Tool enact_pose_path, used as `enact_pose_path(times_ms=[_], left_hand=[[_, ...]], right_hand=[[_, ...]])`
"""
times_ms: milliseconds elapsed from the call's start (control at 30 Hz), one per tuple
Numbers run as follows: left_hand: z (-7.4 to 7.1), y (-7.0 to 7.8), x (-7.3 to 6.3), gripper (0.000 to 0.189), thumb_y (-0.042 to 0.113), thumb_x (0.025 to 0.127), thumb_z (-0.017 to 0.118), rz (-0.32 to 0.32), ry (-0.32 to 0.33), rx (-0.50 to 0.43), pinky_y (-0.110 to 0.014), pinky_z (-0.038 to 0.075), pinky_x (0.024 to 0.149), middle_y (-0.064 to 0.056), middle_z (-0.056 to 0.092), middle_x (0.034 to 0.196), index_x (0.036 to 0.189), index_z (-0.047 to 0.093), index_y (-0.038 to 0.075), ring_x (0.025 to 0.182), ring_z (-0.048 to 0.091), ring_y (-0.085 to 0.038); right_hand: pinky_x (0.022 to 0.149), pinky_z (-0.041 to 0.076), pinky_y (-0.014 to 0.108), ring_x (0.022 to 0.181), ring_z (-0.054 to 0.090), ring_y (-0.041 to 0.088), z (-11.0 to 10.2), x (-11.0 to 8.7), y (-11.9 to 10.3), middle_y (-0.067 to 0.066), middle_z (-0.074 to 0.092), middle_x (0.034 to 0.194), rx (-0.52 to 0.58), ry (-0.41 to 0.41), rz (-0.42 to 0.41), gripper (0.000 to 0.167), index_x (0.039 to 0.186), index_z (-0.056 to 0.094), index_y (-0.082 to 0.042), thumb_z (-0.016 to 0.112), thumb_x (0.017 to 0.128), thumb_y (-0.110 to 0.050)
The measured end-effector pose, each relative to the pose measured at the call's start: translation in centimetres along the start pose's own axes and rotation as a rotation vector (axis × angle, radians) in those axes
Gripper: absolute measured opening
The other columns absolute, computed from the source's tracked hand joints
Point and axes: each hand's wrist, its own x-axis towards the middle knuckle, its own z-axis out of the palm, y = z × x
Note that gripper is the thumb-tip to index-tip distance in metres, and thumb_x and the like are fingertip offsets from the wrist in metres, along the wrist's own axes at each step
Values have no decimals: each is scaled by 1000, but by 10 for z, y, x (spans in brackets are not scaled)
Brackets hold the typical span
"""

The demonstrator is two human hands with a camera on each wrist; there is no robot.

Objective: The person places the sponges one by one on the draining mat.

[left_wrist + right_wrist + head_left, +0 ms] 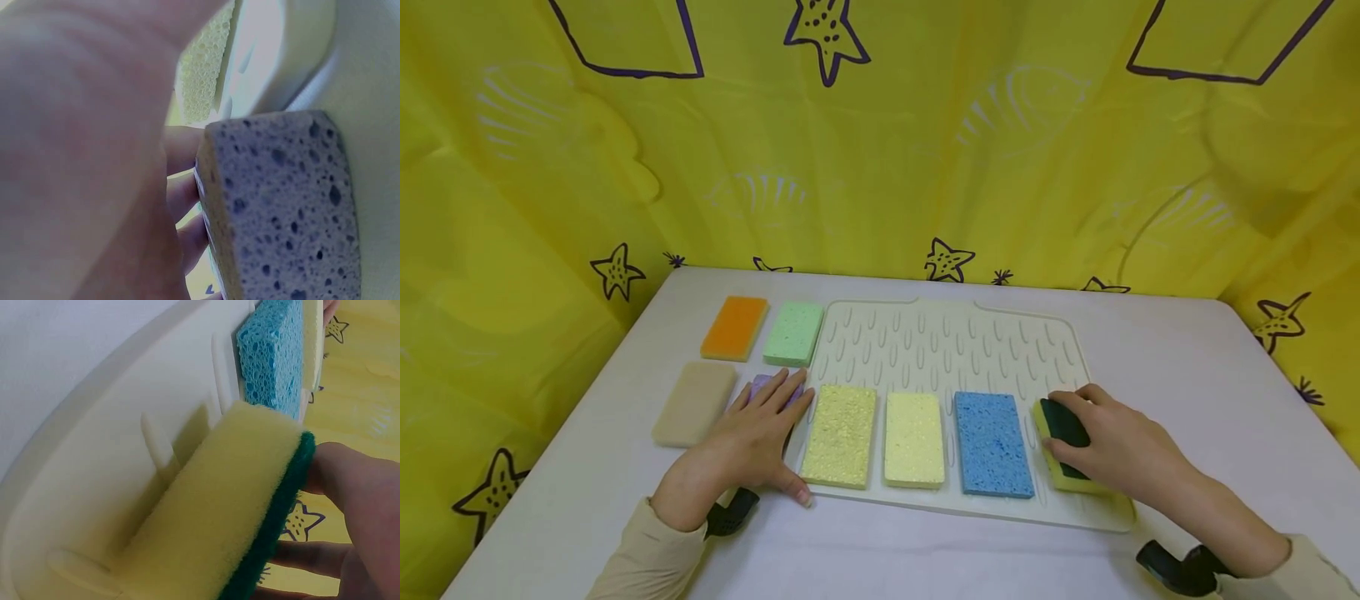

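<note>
My left hand (756, 437) lies with fingers spread over a purple sponge (760, 383) beside the left edge of a cream ridged mat (910, 333). Most of that sponge is hidden from above; the left wrist view shows its pitted side, fingers along the top. My right hand (1120, 437) grips a yellow sponge with a dark green scouring layer (1066, 425) at the mat's right end. The right wrist view has this yellow sponge (219, 500) tilted above the mat. Between my hands, on the mat, lie a coarse yellow sponge (840, 435), a pale yellow sponge (913, 439) and a blue sponge (992, 443).
Left of the mat, an orange sponge (734, 328), a mint green sponge (793, 333) and a beige sponge (694, 402) rest on the white table (962, 558). A yellow patterned curtain (880, 167) hangs behind the table and along its sides.
</note>
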Motion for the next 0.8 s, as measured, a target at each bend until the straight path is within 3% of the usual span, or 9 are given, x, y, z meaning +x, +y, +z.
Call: enact_pose_path(times_ms=[267,500,800], left_hand=[[1,0,2,137,81,48,78,10,3,1,-69,16,116,-13,17,166,154,34,5,152,16,-39],[1,-2,1,136,79,49,78,0,-7,-1,-68,14,118,-13,15,167,154,33,6,153,13,-39],[1,-1,1,136,79,49,78,-1,1,1,-69,14,117,-13,16,166,154,34,6,153,14,-39]], right_hand=[[61,56,51,89,66,40,2,-4,0,31,56,125,-22,-19,-14,81,137,55,-5,71,80,-61],[57,54,48,95,66,43,-3,-5,8,32,47,137,58,-89,11,85,148,44,-12,57,87,-69],[77,53,62,103,61,41,-8,3,37,32,47,137,161,1,20,69,146,46,-5,47,100,-56]])
